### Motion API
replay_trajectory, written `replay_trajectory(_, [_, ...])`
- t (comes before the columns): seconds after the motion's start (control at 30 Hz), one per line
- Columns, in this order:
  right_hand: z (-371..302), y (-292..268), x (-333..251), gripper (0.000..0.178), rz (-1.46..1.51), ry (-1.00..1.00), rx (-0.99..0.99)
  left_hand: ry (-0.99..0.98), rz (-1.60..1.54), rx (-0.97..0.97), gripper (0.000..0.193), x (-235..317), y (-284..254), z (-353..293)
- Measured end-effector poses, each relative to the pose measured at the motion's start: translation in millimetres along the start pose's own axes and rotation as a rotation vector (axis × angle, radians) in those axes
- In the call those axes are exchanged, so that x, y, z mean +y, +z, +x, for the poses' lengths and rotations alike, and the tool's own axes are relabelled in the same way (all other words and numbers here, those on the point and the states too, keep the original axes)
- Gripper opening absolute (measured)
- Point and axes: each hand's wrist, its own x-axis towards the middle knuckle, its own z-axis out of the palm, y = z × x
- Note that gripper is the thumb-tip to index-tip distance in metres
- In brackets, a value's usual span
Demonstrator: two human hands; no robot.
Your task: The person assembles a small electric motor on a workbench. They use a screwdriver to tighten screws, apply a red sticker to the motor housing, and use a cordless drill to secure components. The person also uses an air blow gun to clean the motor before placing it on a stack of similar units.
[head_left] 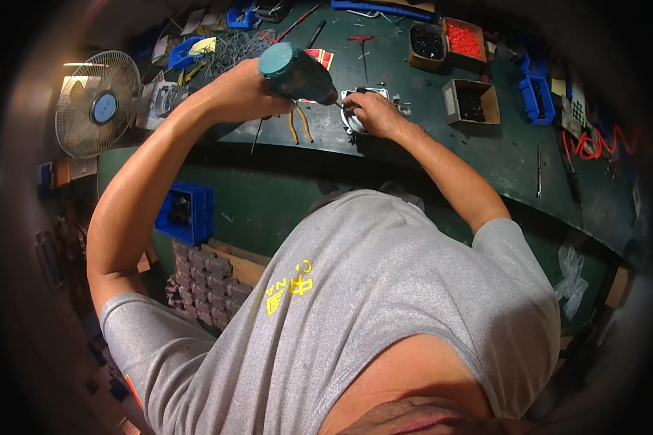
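My left hand (245, 96) is wrapped around a teal power screwdriver (297, 71), held sideways above the bench's near edge. Its dark nose points right, and its tip meets a silvery round metal housing (353, 123). On that housing rests my right hand (372, 112), its fingers bent and closed against the part beside the tool's tip. Exactly what the fingertips pinch is too small to make out. Just below the screwdriver lies a pair of pliers with orange handles (294, 127).
Beyond my hands lie a red T-handle hex key (361, 39) and a heap of grey strips (232, 52). Cardboard boxes hold black parts (453, 116) and red parts (451, 59). Blue bins (547, 109) stand right. A fan (65, 109) is at left; a blue crate (209, 210) sits below.
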Motion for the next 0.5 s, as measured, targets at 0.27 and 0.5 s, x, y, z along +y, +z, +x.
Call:
replay_trajectory(0.27, [-22.8, -29.5, -1.1, 0.044, -0.131, 0.047, 0.585, -0.019, -0.025, -0.040, 0.030, 19.4, -0.8, 19.6])
replay_trajectory(0.5, [-23.1, -1.8, 38.7, 0.037, 0.163, 0.096, 0.475, -0.131, 0.010, -0.158, 0.029, 28.9, -9.6, 31.2])
